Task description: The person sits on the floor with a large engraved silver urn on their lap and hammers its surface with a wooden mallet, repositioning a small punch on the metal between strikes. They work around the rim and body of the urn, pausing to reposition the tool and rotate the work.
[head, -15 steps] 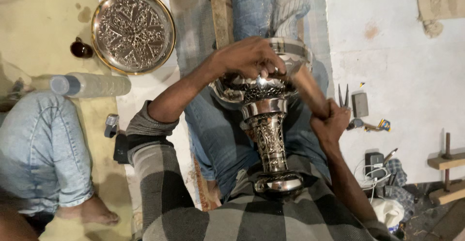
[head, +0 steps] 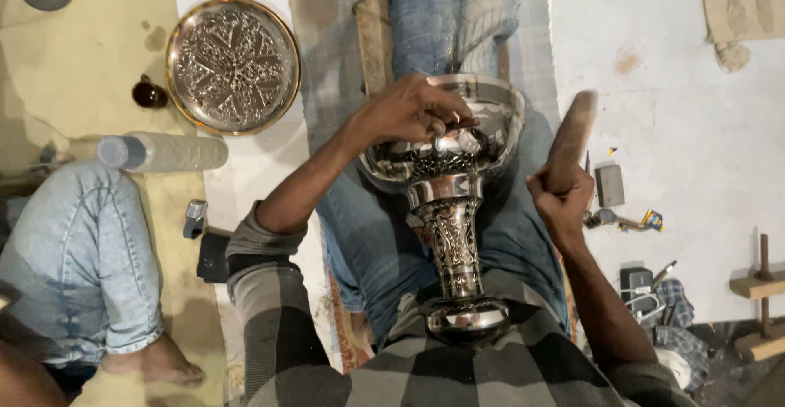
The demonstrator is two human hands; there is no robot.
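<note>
Left hand (head: 409, 112) curled over the rim of a silver engraved goblet-shaped vessel (head: 448, 202), fingers bent down against the bowl's edge at about 10 o'clock on its mouth, gripping it. Vessel lying across the lap at picture centre, bowl pointing toward 12 o'clock, foot toward 6 o'clock against the checked shirt. Right hand (head: 564, 198) at 3 o'clock from the stem, apart from the metal, closed around a blurred wooden tool (head: 572, 137) that points up toward 12 o'clock; exact kind of tool impossible to tell. Round engraved silver tray (head: 233, 65) on the floor at 10 o'clock, small dark cup (head: 150, 94) just beside its left edge. Plastic bottle (head: 163, 152) lying on its side below the tray. Another person's denim-clad knee (head: 82, 251) at 8 o'clock. Small tools and a dark block (head: 609, 184) scattered at 3 o'clock on the pale floor.
</note>
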